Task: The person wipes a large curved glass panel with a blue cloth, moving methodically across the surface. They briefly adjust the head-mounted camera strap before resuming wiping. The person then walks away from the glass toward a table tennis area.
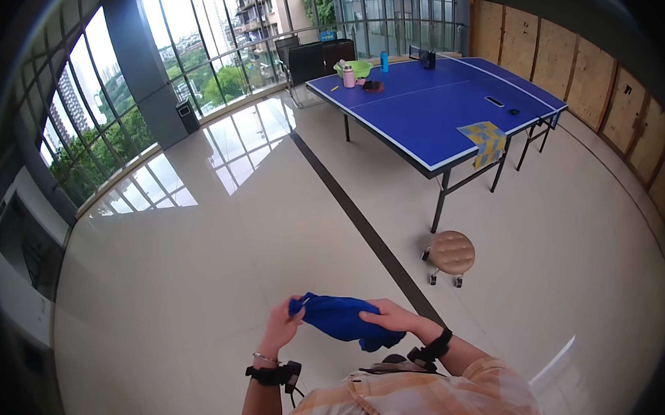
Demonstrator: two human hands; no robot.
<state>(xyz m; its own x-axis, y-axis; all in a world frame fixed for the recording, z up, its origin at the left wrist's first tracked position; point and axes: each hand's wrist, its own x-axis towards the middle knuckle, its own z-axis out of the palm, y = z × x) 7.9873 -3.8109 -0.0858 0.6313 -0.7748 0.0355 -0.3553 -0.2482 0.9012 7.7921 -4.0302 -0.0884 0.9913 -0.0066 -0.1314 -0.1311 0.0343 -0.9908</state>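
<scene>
A bundle of bright blue cloth [342, 318] stretches between my hands in front of my body, at the lower middle. My left hand [284, 324] is closed on its narrow left end, where a small loop of fabric sticks up. On the other side my right hand [393, 317] grips the upper right part, thumb on top and the other fingers mostly hidden. Loose fabric hangs below the right hand. I cannot make out what kind of cloth item it is.
A blue table-tennis table [398, 106] stands ahead to the right, with a yellow-and-grey cloth [488, 143] over its near edge. On it are a pink bottle [348, 77], a green basin [364, 69] and a blue bottle [384, 61]. A wheeled round stool [452, 252] stands nearer.
</scene>
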